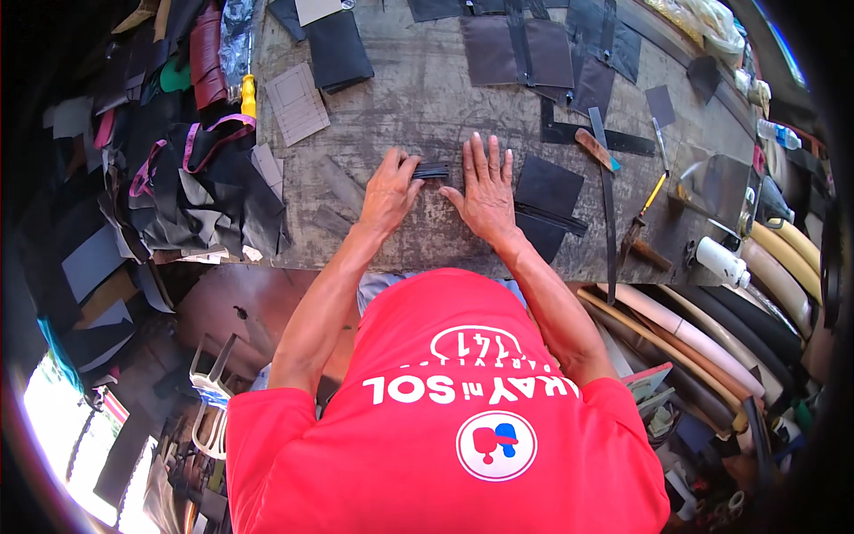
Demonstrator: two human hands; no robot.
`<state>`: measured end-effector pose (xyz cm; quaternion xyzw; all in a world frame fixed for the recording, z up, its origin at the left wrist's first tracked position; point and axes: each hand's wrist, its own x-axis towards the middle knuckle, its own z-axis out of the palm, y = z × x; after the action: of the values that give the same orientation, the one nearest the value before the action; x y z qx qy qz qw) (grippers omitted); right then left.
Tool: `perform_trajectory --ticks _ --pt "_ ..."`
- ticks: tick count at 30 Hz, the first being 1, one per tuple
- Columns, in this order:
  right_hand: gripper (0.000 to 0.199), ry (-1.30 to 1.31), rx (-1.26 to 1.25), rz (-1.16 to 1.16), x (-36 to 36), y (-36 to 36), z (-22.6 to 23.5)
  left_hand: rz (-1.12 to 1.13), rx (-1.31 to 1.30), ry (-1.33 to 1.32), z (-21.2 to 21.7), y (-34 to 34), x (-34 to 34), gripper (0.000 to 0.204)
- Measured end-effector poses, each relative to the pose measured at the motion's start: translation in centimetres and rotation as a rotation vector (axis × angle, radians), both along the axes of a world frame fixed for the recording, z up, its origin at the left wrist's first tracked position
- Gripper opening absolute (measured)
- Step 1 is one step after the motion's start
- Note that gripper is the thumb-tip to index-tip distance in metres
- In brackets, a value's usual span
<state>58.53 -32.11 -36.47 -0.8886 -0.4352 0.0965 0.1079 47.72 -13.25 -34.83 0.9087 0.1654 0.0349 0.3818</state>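
Note:
Near the middle of the worn grey worktable (391, 107), my left hand (390, 189) pinches a small stack of narrow black strips (433, 169) between thumb and fingers. The strips point rightward from my fingertips. My right hand (486, 191) lies flat on the tabletop just right of them, fingers stretched out and thumb spread, holding nothing. Beside that hand lie square black leather-like pieces (550, 187), with dark strips (551, 218) across them.
A hammer (642, 240), a wooden-handled blade (594, 148) and a long black strip (609, 227) lie to the right. Dark panels (516, 52) and a patterned card (295, 105) sit farther back. Black scraps (213, 209) heap at left; material rolls (694, 343) stand at right.

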Motion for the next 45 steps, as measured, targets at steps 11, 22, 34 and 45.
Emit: perform_trajectory --ticks 11,22,34,45 --pt "0.095 0.012 0.018 0.043 -2.0 1.4 -1.5 -0.005 -0.055 0.02 0.1 0.3 0.0 0.042" --pt "0.086 0.065 0.027 0.016 -2.0 0.7 -0.3 -0.013 -0.073 0.007 -0.1 0.6 0.1 0.035" --pt "0.05 0.087 0.265 -0.25 -5.6 -10.7 6.6 0.039 -0.013 -0.092 -1.2 0.6 0.8 0.03" --pt "0.035 0.28 0.334 -0.464 -11.0 -13.2 7.0 -0.075 0.072 -0.058 -0.6 3.0 2.8 0.029"
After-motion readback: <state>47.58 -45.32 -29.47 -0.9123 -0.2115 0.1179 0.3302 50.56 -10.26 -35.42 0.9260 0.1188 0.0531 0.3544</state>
